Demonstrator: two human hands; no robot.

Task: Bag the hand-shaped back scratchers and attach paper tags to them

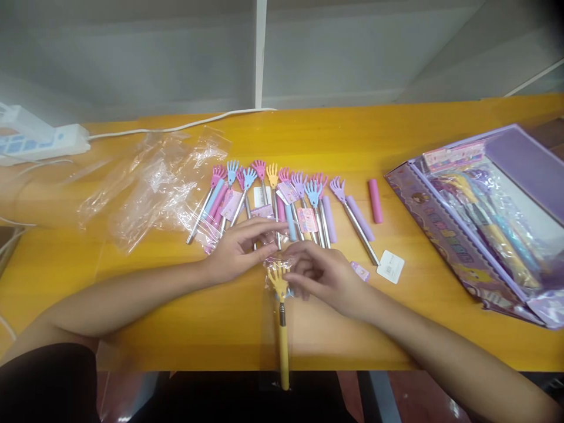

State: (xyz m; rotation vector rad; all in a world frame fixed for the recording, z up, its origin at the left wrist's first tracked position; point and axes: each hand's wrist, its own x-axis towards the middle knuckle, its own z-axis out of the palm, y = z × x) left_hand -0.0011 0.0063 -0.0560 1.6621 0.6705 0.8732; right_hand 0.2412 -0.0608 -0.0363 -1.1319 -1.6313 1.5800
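Observation:
A yellow back scratcher (284, 346) with a hand-shaped head lies in a clear plastic bag (271, 329) in front of me, its handle end reaching past the table edge. My right hand (324, 270) is curled at the bag's top beside the yellow head, thumb and fingers closed on the film. From the left, my left hand (238, 249) reaches over the bag's top. Its fingers are stretched out and apart from the thumb, whose tip is close to the film. Just beyond both hands lie several unwrapped back scratchers (337, 188) with pink, blue, purple and yellow heads.
Crumpled clear wrappers (154, 182) lie left on the wooden table (194, 335). At right stands an open purple box (440, 241) with wrapped back scratchers inside. A pink tube (375, 201) and a white tag (390, 266) lie nearer. A power strip (48, 141) sits back left.

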